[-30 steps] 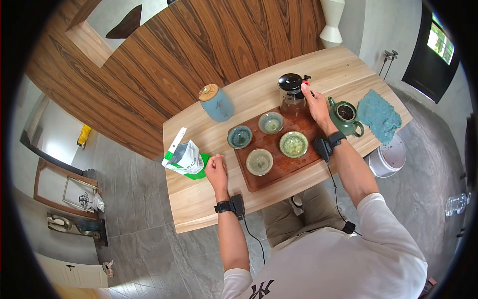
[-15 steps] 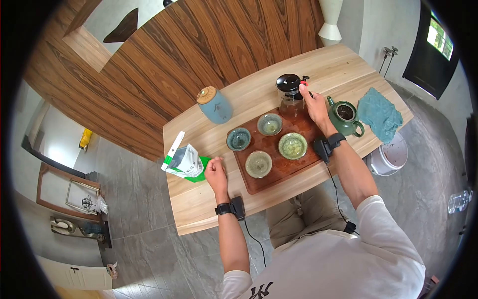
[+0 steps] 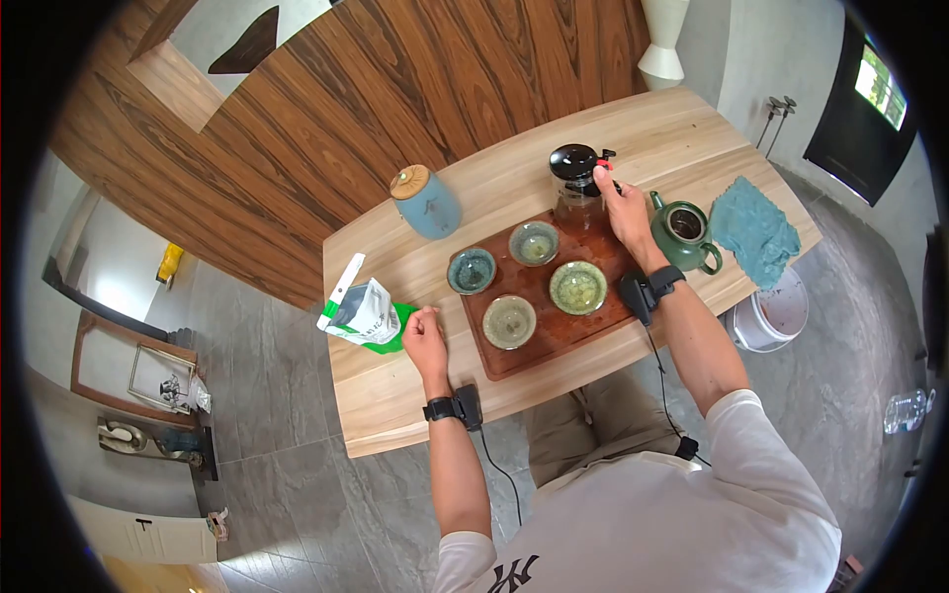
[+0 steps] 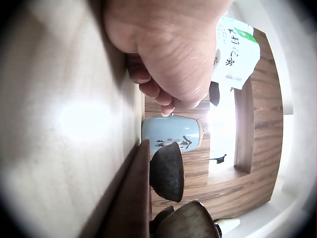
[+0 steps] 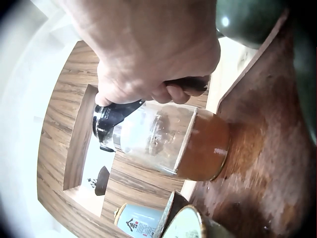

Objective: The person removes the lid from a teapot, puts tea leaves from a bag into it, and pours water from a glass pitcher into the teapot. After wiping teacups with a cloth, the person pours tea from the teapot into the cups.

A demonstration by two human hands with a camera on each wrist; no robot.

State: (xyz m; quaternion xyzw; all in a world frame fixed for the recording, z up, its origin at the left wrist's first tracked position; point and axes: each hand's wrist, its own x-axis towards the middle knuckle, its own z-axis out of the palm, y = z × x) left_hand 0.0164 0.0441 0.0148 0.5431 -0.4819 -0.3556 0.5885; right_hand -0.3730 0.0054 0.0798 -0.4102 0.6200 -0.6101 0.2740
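My right hand point(image 3: 627, 217) grips the handle of a glass pot point(image 3: 578, 203) with a black lid, thumb at the lid's edge. Upright on the brown tray point(image 3: 507, 368), the pot holds amber liquid point(image 5: 204, 144) in its lower part, as the right wrist view shows. My left hand point(image 3: 425, 346) rests on the wooden table beside a white and green bag point(image 3: 368, 314), its fingers loosely curled and holding nothing. Four-sided in layout, several small bowls sit on the tray, among them a pale green one point(image 3: 578, 288) and a grey one point(image 3: 509, 322).
A green teapot point(image 3: 685, 227) with its top uncovered stands right of my right hand, near a crumpled teal cloth point(image 3: 755, 232). At the back left is a blue jar point(image 3: 427, 206) with a wooden lid. A white bucket point(image 3: 776, 314) stands on the floor by the table's right edge.
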